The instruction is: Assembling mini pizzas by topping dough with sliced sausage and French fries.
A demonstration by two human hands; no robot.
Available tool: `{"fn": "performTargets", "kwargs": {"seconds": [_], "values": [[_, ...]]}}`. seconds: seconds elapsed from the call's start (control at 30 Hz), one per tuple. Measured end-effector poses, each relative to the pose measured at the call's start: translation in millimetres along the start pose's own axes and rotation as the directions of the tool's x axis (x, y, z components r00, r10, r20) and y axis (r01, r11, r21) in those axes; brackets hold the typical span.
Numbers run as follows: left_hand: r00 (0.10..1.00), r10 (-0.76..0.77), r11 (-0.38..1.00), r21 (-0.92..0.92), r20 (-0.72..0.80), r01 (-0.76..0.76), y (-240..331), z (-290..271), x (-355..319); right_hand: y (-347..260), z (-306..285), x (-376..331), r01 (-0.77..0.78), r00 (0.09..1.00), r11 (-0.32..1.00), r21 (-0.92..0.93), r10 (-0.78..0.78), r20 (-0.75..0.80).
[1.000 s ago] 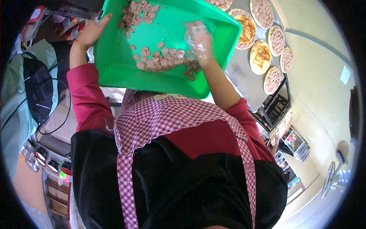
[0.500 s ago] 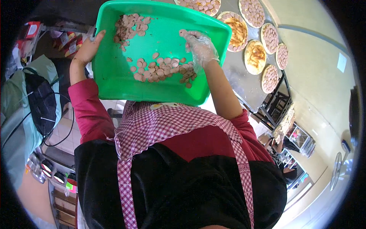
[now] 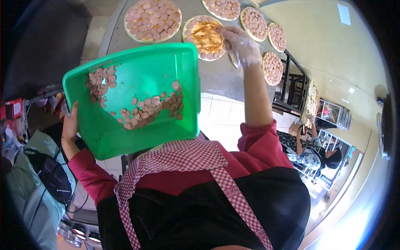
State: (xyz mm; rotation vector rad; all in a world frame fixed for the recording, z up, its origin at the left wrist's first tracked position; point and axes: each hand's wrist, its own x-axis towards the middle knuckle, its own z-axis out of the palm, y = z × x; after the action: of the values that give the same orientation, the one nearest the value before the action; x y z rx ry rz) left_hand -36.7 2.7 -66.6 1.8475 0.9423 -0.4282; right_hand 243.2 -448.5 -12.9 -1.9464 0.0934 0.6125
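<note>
My left hand (image 3: 71,126) grips the left rim of a green plastic tub (image 3: 137,143), which tilts in front of my apron. Inside the tub lie two loose heaps of round sausage slices (image 3: 146,111), one in the far left corner, the other toward the right side. My right hand (image 3: 241,45), in a clear plastic glove, reaches over a sauced pizza base (image 3: 205,36). Its fingers are pinched at the base's right edge on a sausage slice (image 3: 218,28). Slices ring part of that base's edge; its middle shows orange sauce. Another base is mostly hidden under my right hand.
Several pizzas covered with slices, such as a large one (image 3: 153,20), lie on the metal table (image 3: 216,79). A black metal frame (image 3: 291,83) stands at the table's right end. Another person (image 3: 312,152) is farther off at right. Bags (image 3: 50,171) sit at the left.
My right hand has moved from inside the tub out over the sauced base. The tub, held in my left hand, has shifted left and lower in view, and more of the table shows.
</note>
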Motion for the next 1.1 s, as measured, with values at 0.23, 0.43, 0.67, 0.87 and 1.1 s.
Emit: {"fn": "performTargets", "kwargs": {"seconds": [0.23, 0.43, 0.67, 0.87, 1.1], "values": [[1.0, 0.007, 1.0, 0.012, -0.015, -0.007, 5, 4, 2, 102, -39, 141, 0.157, 0.893, 0.879, -0.45, -0.321, -0.316], [0.996, -0.062, 0.998, -0.001, -0.062, 0.062, -6, -1, 3, 112, -28, 164, 0.238, 0.837, 0.506, -0.829, -0.54, -0.089], [0.996, -0.032, 0.999, 0.041, -0.079, 0.035, -12, 1, 5, 114, -42, 162, 0.246, 0.884, 0.587, -0.771, -0.463, -0.07], [0.992, -0.02, 0.998, 0.051, -0.127, 0.026, -17, 3, 6, 114, -39, 165, 0.297, 0.878, 0.607, -0.737, -0.477, -0.038], [0.991, -0.073, 0.994, 0.072, -0.108, 0.081, -17, 0, 5, 118, -31, 170, 0.346, 0.805, 0.446, -0.825, -0.594, 0.017]]}}
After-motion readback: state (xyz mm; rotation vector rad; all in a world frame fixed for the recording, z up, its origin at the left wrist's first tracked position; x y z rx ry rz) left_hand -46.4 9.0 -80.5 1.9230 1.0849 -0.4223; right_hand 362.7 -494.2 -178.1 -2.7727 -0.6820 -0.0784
